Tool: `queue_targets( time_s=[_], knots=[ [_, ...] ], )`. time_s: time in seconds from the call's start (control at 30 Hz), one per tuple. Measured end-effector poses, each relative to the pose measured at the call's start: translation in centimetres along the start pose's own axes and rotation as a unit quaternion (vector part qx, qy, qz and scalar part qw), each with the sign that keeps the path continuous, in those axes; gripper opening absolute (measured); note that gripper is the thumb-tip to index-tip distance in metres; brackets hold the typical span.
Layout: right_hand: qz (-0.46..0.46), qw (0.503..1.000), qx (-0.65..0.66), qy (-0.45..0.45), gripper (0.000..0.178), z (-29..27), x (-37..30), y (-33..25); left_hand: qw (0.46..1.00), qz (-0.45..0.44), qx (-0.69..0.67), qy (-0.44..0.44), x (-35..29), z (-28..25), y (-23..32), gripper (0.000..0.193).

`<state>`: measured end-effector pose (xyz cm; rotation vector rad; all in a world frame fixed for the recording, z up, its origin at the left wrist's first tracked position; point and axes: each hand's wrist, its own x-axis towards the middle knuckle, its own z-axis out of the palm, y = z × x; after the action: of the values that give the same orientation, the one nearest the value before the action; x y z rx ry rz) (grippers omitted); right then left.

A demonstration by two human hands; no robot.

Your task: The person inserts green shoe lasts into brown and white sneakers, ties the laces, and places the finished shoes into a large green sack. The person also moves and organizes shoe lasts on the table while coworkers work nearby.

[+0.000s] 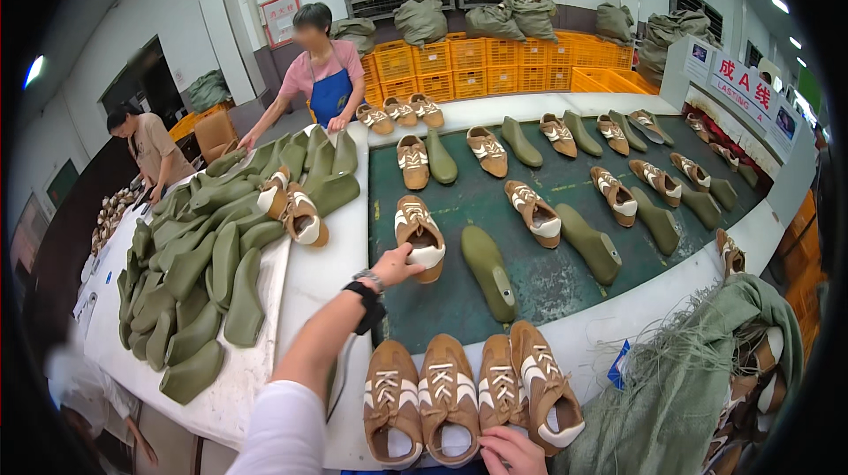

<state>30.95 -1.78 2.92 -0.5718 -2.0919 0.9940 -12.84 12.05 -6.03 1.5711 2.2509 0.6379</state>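
Observation:
My left hand reaches out over the dark green belt and touches the heel of a brown-and-white shoe upper that lies beside an olive green shoe last. A black watch sits on that wrist. My right hand rests at the bottom edge, against a row of several brown shoe uppers lined up on the white table edge; its fingers curl by the heel of one of them.
More shoe uppers and green lasts lie in pairs along the belt. A big heap of green lasts covers the white table at left. A green sack of shoes sits at right. Two other people stand at the far left; orange crates line the back.

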Motion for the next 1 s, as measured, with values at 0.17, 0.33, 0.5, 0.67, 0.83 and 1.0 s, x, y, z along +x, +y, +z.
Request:
queue_targets(
  time_s=[0.17, 0.33, 0.5, 0.67, 0.83, 1.0],
  knots=[
    [0.014, 1.000, -0.007, 0.011, 0.019, -0.9, 0.5, 0.8, 0.995, -0.067, 0.068, 0.000, 2.6, 4.8, 1.2, 0.068],
    [-0.009, 1.000, -0.021, 0.008, 0.019, -0.9, 0.2, 0.8, 0.986, 0.107, 0.119, 0.053, -4.4, -2.0, 0.5, 0.050],
    [-0.024, 1.000, 0.007, -0.019, 0.018, 0.2, -0.9, 0.3, 0.988, 0.078, 0.130, 0.035, -21.1, -8.5, -3.4, 0.053],
    [-0.057, 0.997, 0.016, -0.049, 0.017, 2.1, -1.5, -0.7, 0.985, -0.168, -0.020, -0.014, -35.4, -6.5, -5.1, 0.071],
    [-0.087, 0.988, -0.024, -0.127, 0.017, 3.8, -1.7, -1.4, 0.928, -0.207, -0.281, 0.132, -37.8, -1.7, -3.7, 0.075],
    [-0.093, 0.981, -0.047, -0.165, 0.018, 4.0, -2.3, -2.1, 0.950, -0.145, -0.249, 0.122, -29.1, -1.4, -5.1, 0.071]
  ],
)
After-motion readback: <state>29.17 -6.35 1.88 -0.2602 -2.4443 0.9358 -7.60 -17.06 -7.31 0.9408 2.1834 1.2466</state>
